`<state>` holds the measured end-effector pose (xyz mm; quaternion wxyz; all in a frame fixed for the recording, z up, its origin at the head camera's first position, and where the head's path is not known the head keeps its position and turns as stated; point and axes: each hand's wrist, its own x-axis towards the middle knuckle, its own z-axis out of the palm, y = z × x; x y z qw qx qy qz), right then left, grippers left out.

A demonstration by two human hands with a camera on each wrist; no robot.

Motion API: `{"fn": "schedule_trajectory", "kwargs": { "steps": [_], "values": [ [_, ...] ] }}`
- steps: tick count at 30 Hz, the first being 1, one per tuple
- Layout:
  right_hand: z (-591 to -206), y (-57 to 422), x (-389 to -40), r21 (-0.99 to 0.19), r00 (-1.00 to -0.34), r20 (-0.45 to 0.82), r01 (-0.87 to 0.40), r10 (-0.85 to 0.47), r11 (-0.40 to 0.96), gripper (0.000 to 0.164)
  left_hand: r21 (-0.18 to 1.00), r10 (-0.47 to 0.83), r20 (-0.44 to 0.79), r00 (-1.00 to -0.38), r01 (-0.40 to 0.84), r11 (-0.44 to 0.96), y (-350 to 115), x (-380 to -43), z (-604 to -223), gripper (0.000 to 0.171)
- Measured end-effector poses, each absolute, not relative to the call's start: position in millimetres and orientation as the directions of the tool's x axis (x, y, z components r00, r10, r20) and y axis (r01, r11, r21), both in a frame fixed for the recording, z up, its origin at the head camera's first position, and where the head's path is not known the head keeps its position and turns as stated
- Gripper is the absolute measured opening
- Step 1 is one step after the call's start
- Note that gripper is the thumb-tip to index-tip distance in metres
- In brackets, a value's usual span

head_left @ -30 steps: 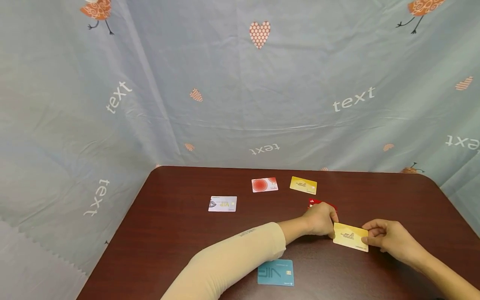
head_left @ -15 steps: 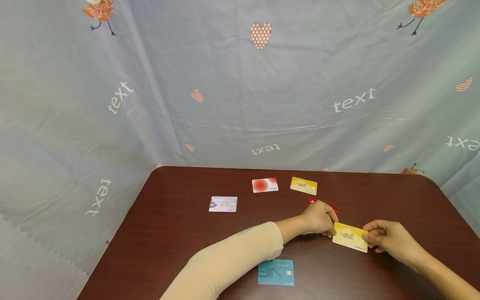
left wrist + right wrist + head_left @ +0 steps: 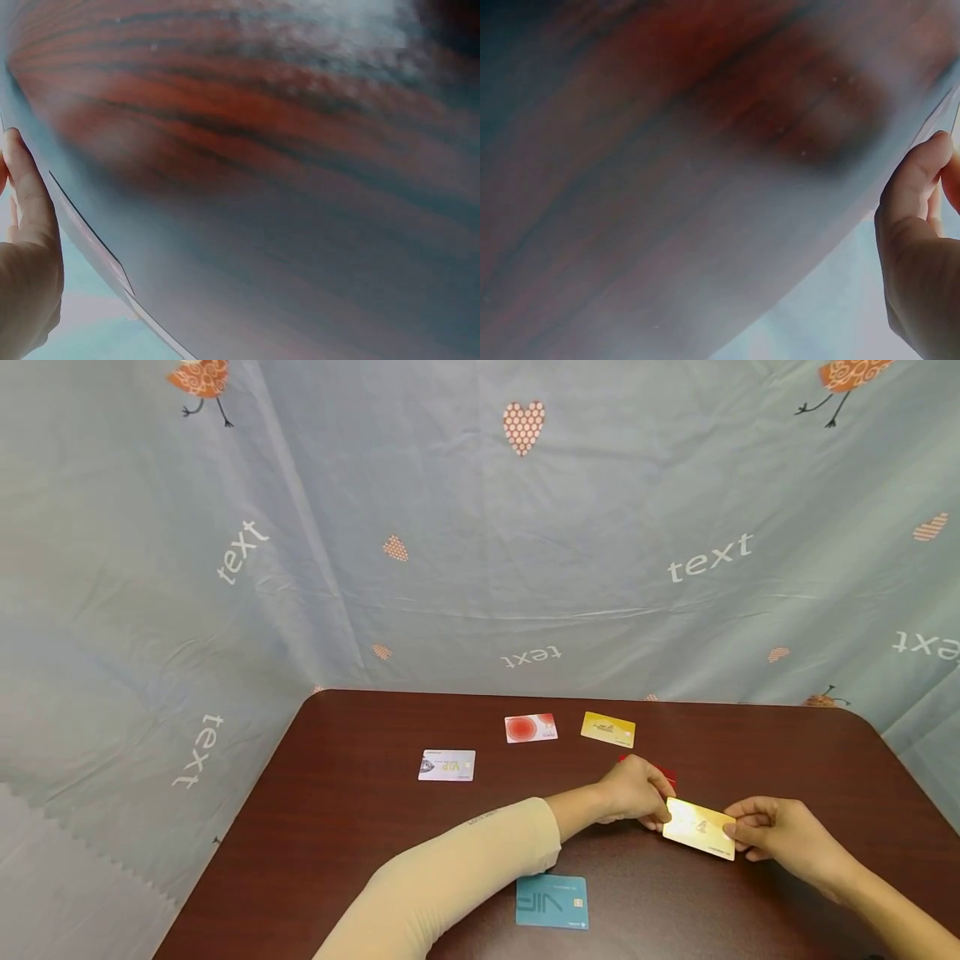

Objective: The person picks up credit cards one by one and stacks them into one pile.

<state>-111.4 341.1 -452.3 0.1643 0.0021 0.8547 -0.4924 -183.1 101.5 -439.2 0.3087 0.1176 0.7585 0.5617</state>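
Between both hands a yellow card [image 3: 699, 829] is held up over the table, tilted so light glares off its face. My right hand [image 3: 783, 843] pinches its right edge between thumb and fingers. At the opposite edge, my left hand [image 3: 633, 792] pinches the upper left corner. Behind the left hand lies a red card [image 3: 666, 774], mostly hidden by it. In the left wrist view the left hand [image 3: 30, 247] shows only at the left border; the right hand [image 3: 922, 232] shows at the right border of the right wrist view.
Flat on the dark red-brown table [image 3: 360, 843] lie a teal card [image 3: 552, 902] near the left sleeve [image 3: 450, 877], a silver VIP card [image 3: 447, 766], a white card with red circles [image 3: 531, 728] and another yellow card [image 3: 608, 729]. A patterned curtain [image 3: 450, 568] hangs behind.
The yellow card has tilted and shifted slightly up, and its face now shines with glare. Both hands keep hold of it; the left forearm has drawn slightly left. The other cards lie still.
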Motion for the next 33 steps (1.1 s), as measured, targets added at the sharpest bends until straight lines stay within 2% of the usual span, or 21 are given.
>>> {"fn": "schedule_trajectory", "kwargs": {
  "steps": [19,33],
  "values": [
    [-445.0,329.2,-110.6,-0.856,-0.938,-0.302,0.187,-0.172,0.482,0.039,0.929,0.527,-0.359,-0.770,-0.238,0.284,85.2,-182.9,-431.4,0.021],
    [-439.0,317.0,-110.4,-0.877,-0.936,-0.280,0.159,-0.215,0.454,0.043,0.930,0.545,-0.363,-0.755,-0.257,0.263,66.1,-183.8,-431.1,0.019]
  ]
}}
